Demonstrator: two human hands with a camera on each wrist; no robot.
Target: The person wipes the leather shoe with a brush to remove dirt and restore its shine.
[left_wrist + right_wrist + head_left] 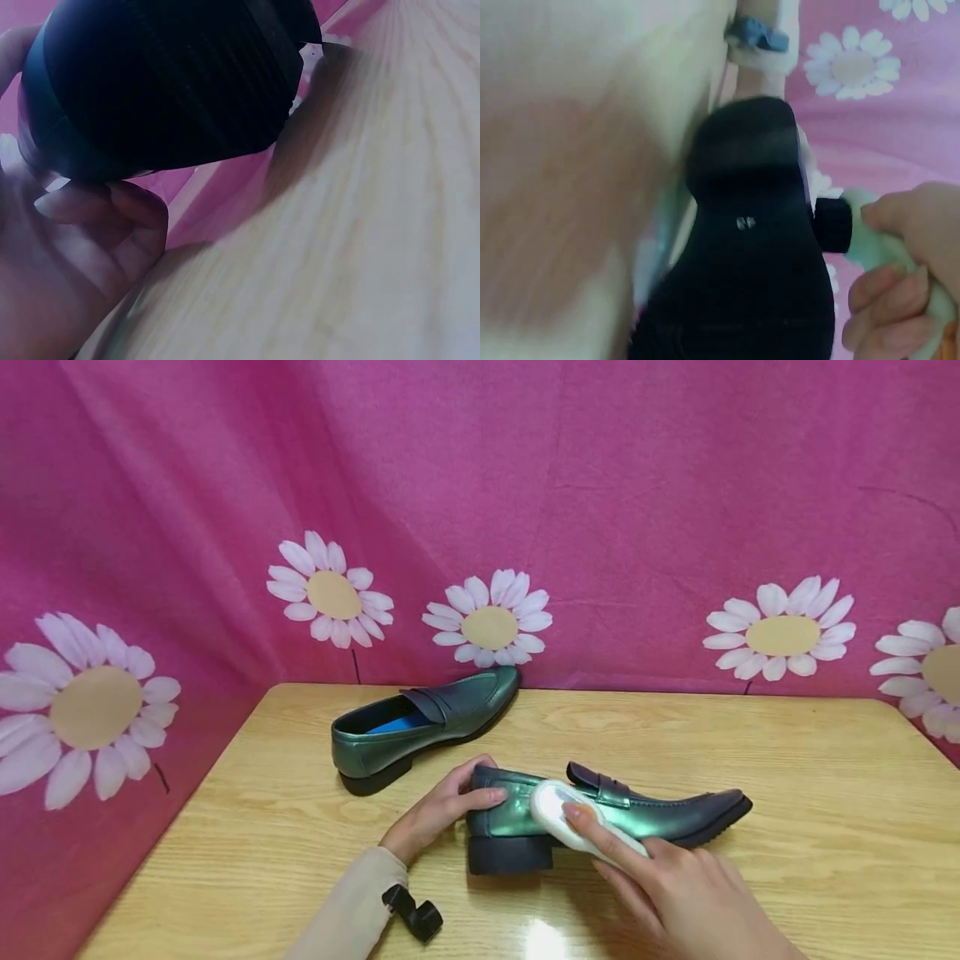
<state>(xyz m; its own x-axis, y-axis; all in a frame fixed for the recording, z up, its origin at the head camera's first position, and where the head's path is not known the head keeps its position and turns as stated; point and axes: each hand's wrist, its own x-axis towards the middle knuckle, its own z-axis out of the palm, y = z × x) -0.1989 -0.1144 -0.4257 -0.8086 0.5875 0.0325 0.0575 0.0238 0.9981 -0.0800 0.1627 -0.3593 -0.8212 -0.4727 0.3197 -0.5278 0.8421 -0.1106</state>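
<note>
My left hand grips a dark green loafer at its heel end, thumb on the outer side and fingers over the back rim. The loafer points right, and its black sole shows in the right wrist view. A gap shows between the heel and the tabletop in the left wrist view. In my right hand is a white-handled brush, forefinger along its back. Its black bristles are against the loafer's side, which shines green around the brush head.
A matching loafer stands farther back on the wooden table, toe toward the back right. Behind it hangs a pink cloth printed with white daisies. A black strap mount sits on the left sleeve.
</note>
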